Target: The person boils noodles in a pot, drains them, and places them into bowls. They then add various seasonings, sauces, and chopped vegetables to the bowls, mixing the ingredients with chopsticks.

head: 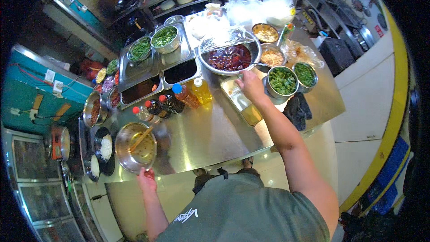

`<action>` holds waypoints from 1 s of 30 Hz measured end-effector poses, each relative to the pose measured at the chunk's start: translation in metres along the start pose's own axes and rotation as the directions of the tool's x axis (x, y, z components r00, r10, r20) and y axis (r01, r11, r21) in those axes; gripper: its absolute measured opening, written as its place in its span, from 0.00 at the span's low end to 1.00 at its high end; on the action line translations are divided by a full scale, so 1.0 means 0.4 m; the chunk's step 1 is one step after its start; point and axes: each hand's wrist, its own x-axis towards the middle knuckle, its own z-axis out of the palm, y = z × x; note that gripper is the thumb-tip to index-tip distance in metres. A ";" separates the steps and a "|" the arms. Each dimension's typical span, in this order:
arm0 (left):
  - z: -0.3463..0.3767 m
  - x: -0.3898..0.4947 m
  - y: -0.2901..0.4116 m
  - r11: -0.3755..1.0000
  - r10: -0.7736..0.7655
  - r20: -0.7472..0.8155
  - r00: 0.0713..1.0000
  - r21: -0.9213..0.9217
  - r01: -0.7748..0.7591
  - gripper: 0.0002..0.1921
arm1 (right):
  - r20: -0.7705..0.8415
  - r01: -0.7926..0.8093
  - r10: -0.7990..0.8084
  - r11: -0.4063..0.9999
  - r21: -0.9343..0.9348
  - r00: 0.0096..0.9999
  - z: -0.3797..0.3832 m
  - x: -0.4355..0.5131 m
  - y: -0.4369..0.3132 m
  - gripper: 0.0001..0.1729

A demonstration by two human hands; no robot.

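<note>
My left hand (146,178) grips the near rim of a steel mixing bowl (122,156) at the table's front edge. Inside that bowl lie a wooden stick or spoon (141,139) and a little yellowish liquid. My right hand (252,85) is above the far end of a rectangular steel tray (253,116), its fingers curled; whether they hold anything is unclear. Just beyond it stands a wide steel basin of dark red chili sauce (230,57), partly covered with plastic film (228,36). A metal spoon handle (260,64) rests over the basin's rim towards my right hand.
Sauce bottles (171,104) and an oil bottle (202,91) stand mid-table. Containers of chopped greens (283,80) and a black cloth (298,111) are at right. Steel pans (179,72) stand behind the bottles. Black plates of white food (106,148) sit left.
</note>
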 end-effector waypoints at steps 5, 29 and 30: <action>0.032 -0.337 -0.130 0.993 0.012 0.151 0.989 0.115 -0.029 0.15 | 0.011 0.106 -0.110 0.977 0.186 0.994 0.025 0.028 0.028 0.08; 0.365 -0.305 -0.313 0.815 -0.442 0.561 0.700 0.577 0.052 0.16 | -0.024 -0.410 0.574 0.612 0.676 0.818 0.039 -0.057 0.100 0.18; 0.369 -0.297 -0.312 0.813 -0.453 0.563 0.692 0.579 0.061 0.16 | -0.034 -0.404 0.576 0.612 0.679 0.817 0.033 -0.061 0.090 0.17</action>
